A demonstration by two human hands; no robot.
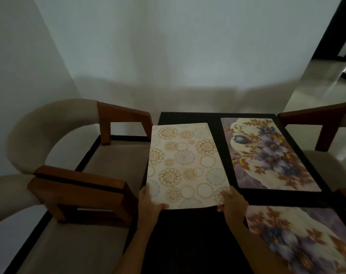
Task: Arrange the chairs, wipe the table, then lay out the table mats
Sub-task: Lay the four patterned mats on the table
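A dark bench [213, 119] runs away from the camera toward a pale wall [168, 46], and both hands hold a cream mat [185, 165] printed with gold and pale blue circular medallions over its left half. The left hand [150, 202] grips the mat's near left corner, thumb curled on top of the sheet and the fingers hidden beneath it. The right hand [232, 202] pinches the near right corner, its fingers lying across the top surface and the thumb tucked under the near edge. The mat's left edge reaches past the bench's left side, overlapping the seat of the far left chair in the view; whether the sheet lies flat on the bench or is lifted just above it cannot be told in this dim light. Just to its right, with a narrow strip of dark bench between them, a floral mat [271, 155] with purple and blue flowers and gold leaves lies flat on the far right part of the bench. A second floral mat [298, 240] of the same pattern lies on the near right part, partly covered by the right forearm. On the left stand two chairs side by side with curved beige backs and brown wooden arms, the far left chair [109, 135] and the near left chair [79, 194]. On the right a right chair [326, 123] of the same make stands close against the bench edge. A light tiled floor [316, 80] shows beyond it.
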